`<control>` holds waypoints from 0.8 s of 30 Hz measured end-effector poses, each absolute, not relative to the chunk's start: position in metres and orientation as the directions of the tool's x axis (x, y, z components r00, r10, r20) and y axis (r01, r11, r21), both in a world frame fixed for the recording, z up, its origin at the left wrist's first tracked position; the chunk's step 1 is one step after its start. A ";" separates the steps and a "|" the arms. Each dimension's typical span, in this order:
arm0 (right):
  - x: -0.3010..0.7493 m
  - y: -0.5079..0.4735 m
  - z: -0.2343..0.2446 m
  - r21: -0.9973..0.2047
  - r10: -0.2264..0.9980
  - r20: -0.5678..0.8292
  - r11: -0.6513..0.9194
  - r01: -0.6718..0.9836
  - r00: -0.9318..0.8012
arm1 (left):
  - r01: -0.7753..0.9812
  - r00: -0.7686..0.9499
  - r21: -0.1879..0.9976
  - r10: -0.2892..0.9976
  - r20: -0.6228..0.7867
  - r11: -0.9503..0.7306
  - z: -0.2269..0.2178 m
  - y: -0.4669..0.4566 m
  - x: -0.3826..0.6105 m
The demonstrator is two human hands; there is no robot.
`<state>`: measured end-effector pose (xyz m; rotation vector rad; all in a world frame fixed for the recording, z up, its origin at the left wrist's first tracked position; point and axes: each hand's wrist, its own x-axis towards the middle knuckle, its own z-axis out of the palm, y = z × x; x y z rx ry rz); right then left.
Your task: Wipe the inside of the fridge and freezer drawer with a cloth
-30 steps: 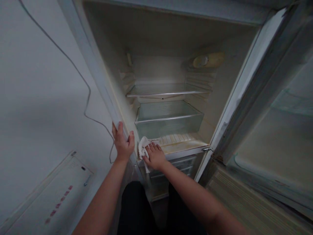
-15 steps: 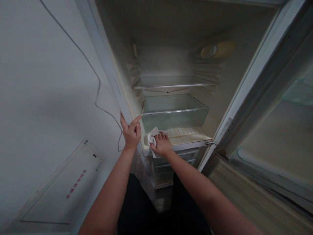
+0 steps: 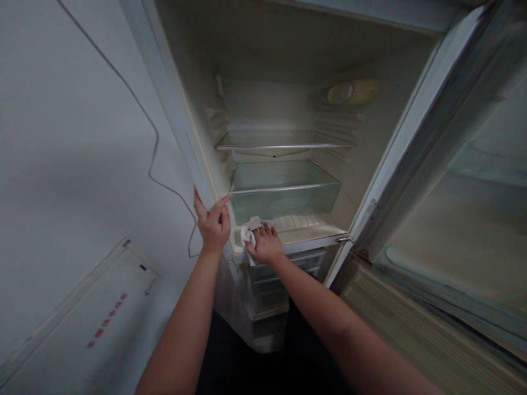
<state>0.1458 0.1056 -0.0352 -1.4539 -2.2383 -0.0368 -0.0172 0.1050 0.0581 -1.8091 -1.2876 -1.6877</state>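
My left hand (image 3: pixel 213 226) grips the left front edge of an open refrigerator (image 3: pixel 201 170), with fingers on both sides of the wall. My right hand (image 3: pixel 267 243) presses a crumpled white cloth (image 3: pixel 248 232) onto the stained floor of the compartment, close to its front left corner. Part of the cloth hangs over the front lip, and my palm and fingers hide some of it. Just behind that hand stands a clear drawer (image 3: pixel 288 201) with a greenish tint.
A glass shelf (image 3: pixel 286 146) spans the compartment above the drawer. Higher on the right wall is a yellowish lamp cover (image 3: pixel 354 91). The refrigerator door (image 3: pixel 461 230) stands open at right. Below are freezer drawers (image 3: pixel 267 291). A cable (image 3: pixel 154 148) runs down the left wall.
The whole view has shifted, so the refrigerator and both hands appear a little further left. My right hand stays on the cloth at nearly the same spot, and my left keeps its hold.
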 end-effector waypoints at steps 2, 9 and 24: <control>0.145 0.105 -0.035 -0.230 0.860 0.396 0.432 0.872 -0.321 | 0.803 -0.115 0.301 0.363 0.925 -0.514 0.058 0.105 -0.017; 0.144 0.104 -0.035 -0.246 0.857 0.405 0.438 0.865 -0.319 | 0.837 -0.130 0.301 0.368 0.921 -0.457 0.056 0.108 -0.018; 0.144 0.105 -0.038 -0.241 0.849 0.422 0.442 0.864 -0.317 | 0.813 -0.171 0.316 0.318 0.933 -0.489 0.052 0.110 -0.018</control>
